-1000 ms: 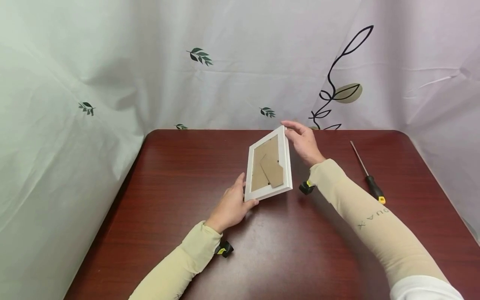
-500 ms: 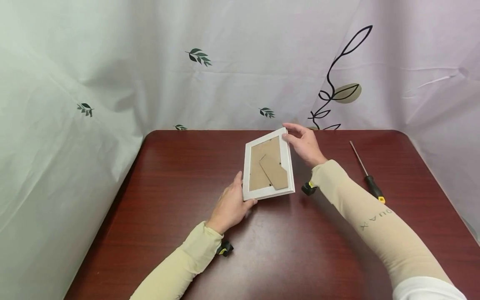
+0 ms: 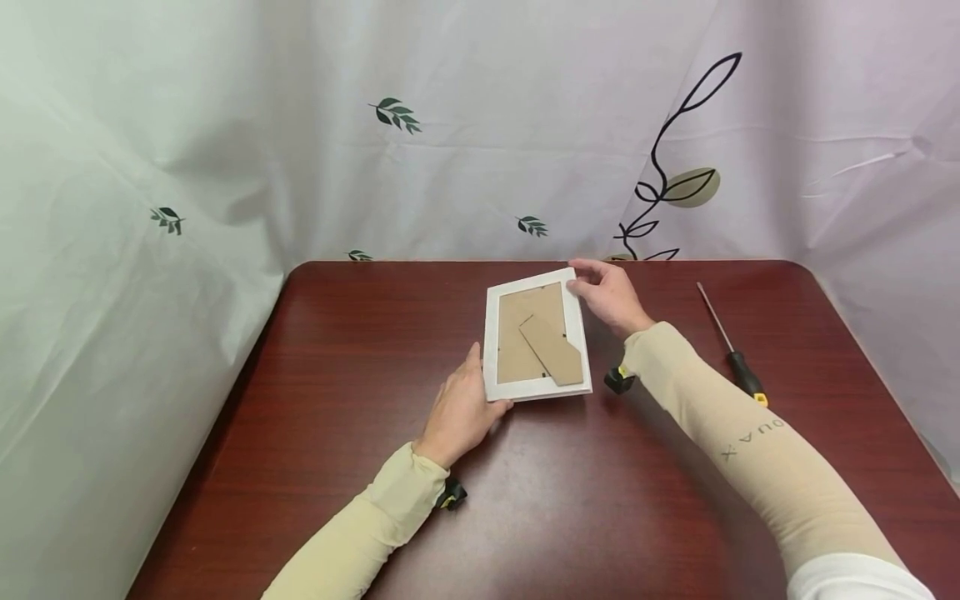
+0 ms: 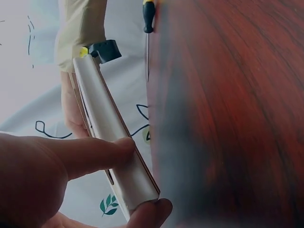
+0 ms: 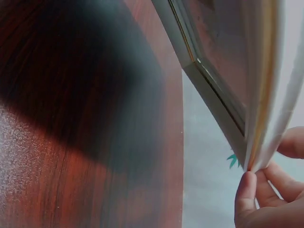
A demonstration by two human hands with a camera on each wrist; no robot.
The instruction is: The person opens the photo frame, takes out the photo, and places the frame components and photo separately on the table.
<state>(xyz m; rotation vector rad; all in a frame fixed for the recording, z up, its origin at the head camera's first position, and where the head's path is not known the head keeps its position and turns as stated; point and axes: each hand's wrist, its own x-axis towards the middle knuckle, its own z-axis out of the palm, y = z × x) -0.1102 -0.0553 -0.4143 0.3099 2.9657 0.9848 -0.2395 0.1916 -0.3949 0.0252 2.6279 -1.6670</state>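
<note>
A white picture frame (image 3: 491, 342) is held tilted above the table, its brown backing board with the easel leg (image 3: 555, 350) turned toward the head camera. My left hand (image 3: 456, 417) grips the near left corner, thumb along the near edge; the left wrist view shows that thumb (image 4: 111, 154) lying on the frame's white side. At the far right corner my right hand (image 3: 611, 296) pinches the frame. Seen from the right wrist, its fingers (image 5: 244, 190) hold the corner, and the glazed front (image 5: 218, 52) faces down toward the table.
On the right of the dark red wooden table (image 3: 360, 350) lies a screwdriver (image 3: 731, 350) with a black and yellow handle. A pale curtain (image 3: 465, 125) with leaf prints hangs behind the table's far edge.
The frame has tipped so its back faces the head camera more fully and its far edge is lower. The right hand has come down slightly with it; both hands keep hold.
</note>
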